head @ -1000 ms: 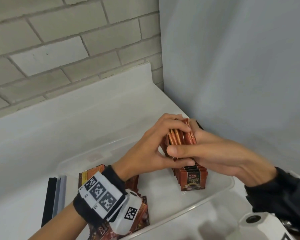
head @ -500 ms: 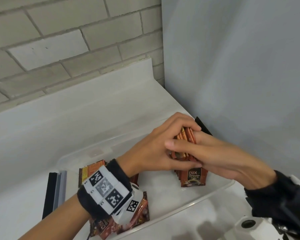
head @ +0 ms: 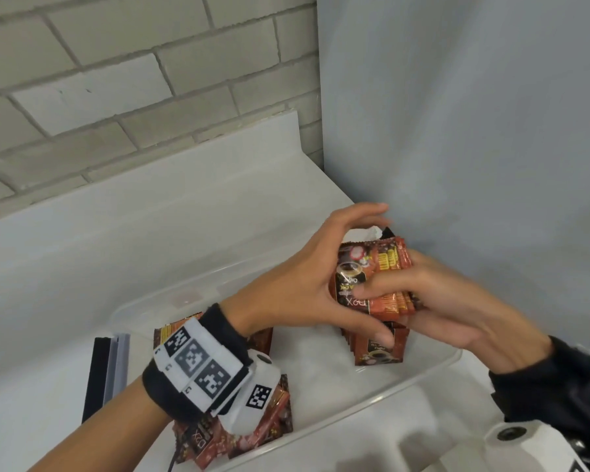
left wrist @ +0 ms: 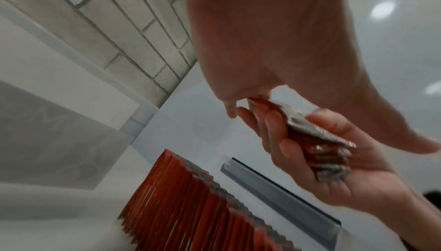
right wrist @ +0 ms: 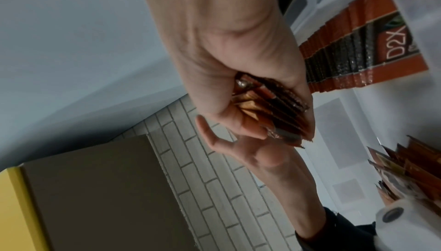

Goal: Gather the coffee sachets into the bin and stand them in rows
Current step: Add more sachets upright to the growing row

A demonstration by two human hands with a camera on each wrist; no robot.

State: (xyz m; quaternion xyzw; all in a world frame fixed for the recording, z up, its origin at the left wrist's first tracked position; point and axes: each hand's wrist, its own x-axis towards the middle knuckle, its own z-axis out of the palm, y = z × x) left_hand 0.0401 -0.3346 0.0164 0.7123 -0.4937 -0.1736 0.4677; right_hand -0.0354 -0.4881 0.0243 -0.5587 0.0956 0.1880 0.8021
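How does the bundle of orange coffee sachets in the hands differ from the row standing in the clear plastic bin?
The held bundle of orange coffee sachets is lifted and tilted, gripped by the right hand; the standing row of orange sachets rests upright on the clear plastic bin floor, ungripped. The bundle looks thinner than the row. Both share the orange D2X packaging.

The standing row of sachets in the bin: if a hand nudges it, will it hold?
Probably not firmly. The standing row is thin foil packets on edge, and in the left wrist view they already fan and lean, so a nudge would likely topple them. The bin floor looks smooth, so their bases may slide.
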